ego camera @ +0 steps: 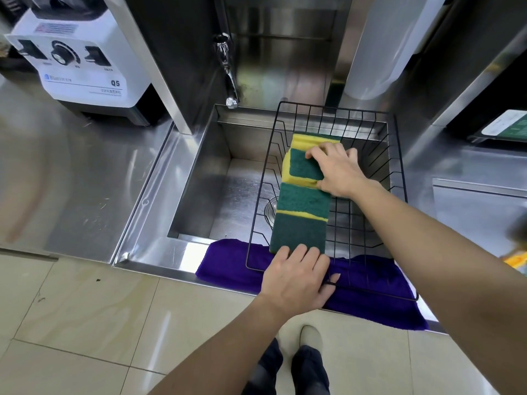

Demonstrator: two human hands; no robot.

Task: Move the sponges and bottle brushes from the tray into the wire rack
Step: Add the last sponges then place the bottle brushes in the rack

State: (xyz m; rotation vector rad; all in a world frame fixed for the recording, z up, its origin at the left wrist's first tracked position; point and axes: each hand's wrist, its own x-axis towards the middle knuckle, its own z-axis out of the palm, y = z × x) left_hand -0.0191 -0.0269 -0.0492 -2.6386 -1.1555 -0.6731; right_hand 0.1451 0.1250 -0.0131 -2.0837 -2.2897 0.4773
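A black wire rack [397, 178] sits over the right part of a steel sink. Several yellow sponges with green scouring faces lie in a row along the rack's left side. My right hand [339, 172] grips the green-faced sponge [303, 166] near the far end of the row. My left hand [298, 276] rests on the rack's near rim, fingertips touching the nearest green sponge [299, 232]. The tray and the bottle brushes are not clearly in view; a blurred yellow and orange object [517, 259] shows at the right edge.
The sink basin [216, 178] lies open left of the rack, a tap [228, 69] above its back edge. A purple cloth [370, 297] lies under the rack's front. A white blender base [82, 52] stands on the steel counter at the left. A steel lid [479, 206] is at right.
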